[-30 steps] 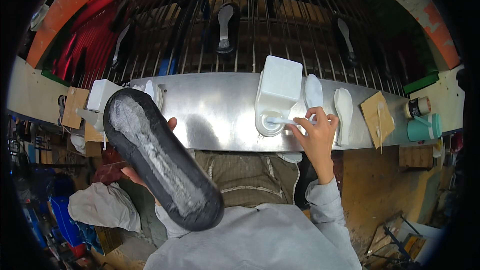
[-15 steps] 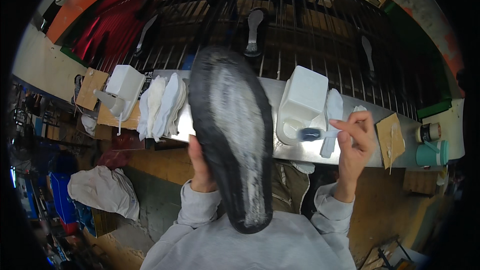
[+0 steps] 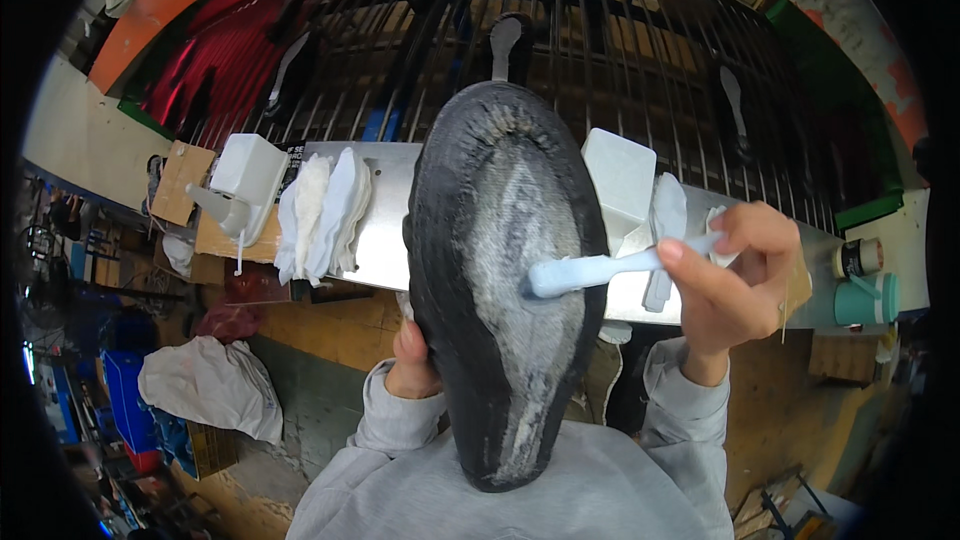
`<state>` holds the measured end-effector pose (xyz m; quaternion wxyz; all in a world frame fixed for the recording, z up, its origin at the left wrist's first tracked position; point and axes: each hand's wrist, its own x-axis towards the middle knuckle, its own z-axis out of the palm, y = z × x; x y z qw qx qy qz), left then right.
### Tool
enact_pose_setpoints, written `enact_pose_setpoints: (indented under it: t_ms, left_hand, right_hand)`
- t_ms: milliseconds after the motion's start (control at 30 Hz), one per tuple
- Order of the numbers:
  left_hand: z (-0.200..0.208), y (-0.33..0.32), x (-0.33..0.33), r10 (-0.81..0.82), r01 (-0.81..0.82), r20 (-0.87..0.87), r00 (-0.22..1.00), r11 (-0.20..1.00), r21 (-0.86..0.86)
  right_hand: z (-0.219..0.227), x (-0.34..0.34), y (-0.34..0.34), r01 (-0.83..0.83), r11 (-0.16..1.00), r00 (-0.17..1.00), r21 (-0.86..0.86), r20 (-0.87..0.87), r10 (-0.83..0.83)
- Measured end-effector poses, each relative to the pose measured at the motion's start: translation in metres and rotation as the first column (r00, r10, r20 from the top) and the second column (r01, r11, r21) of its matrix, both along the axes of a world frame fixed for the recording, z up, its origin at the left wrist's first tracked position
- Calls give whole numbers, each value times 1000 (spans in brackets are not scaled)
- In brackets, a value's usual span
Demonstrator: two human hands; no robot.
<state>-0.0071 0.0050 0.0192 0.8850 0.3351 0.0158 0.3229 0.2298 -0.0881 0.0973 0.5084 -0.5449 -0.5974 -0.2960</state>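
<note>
A black shoe (image 3: 500, 210) is held bottom up in front of me, its underside rough and greyish white within a black rim. My left hand (image 3: 411, 365) closes on its left side; most of the fingers are hidden behind it. Pinched in my right hand (image 3: 738, 285) is a brush with a pale blue handle (image 3: 605, 268). Its head rests against the middle of the shoe's underside, bristles out of sight. Just behind the shoe stands a white glue container (image 3: 620, 180), its lower front now covered by the shoe.
White shoe-shaped insoles (image 3: 325, 215) stand on the metal bench edge beside a second white container (image 3: 250, 165). Another insole (image 3: 665, 240) lies at right, near a teal mug (image 3: 865, 298). Beyond is a barred rack (image 3: 640, 70) carrying several dark shoes. A white cloth bundle (image 3: 210, 380) sits low left.
The brush has moved from the white container's round cup left onto the shoe's underside. The shoe has shifted right and now appears larger, covering the cup.
</note>
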Motion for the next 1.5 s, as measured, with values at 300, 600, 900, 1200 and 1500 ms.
enact_pose_setpoints:
  t_ms: [300, 600, 900, 1200, 1500]
  left_hand:
    - [14, 4, 6, 120, -121, -214, 969, 993, 5]
    - [23, -9, 15, 74, -38, -340, 937, 993, 112]
    - [28, 22, 18, 320, -391, -434, 842, 917, -82]
    - [16, 47, -6, -238, 371, 339, 910, 832, -413]
    - [22, 77, -29, -147, 130, 305, 941, 989, 75]
  right_hand:
    - [22, -3, -20, -55, 980, 996, -190, 63, 68]
    - [24, -1, 4, 132, 981, 982, -141, -119, -149]
    - [-31, -35, -67, -332, 831, 930, -447, -300, 211]
    - [-115, 22, -56, 375, 656, 914, -655, 144, -378]
    - [-119, 15, -47, 295, 696, 928, -654, 23, -371]
